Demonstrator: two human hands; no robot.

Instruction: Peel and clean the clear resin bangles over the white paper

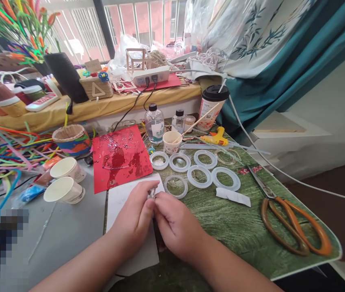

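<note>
Near the middle of the table, my left hand (136,213) and my right hand (177,227) meet, fingers closed. Between their fingertips a small clear, shiny piece (152,193) sticks out; most of it is hidden, and its kind does not show. Under my left hand lies a white sheet of paper (116,211). Just beyond my fingers are several translucent ring-shaped molds (176,186). A strip of white paper (233,196) rests to the right of my right hand. Beyond my left hand is a red sheet (120,158) smeared with glossy wet patches.
Large orange-handled scissors (294,227) lie at the right. Behind the molds stand a paper cup (172,142) with a stick, a labelled bottle (154,123), a tall drink cup (212,107) and a yellow glue gun (216,137). Two paper cups (64,190) and tangled pipe cleaners (5,152) occupy the left.
</note>
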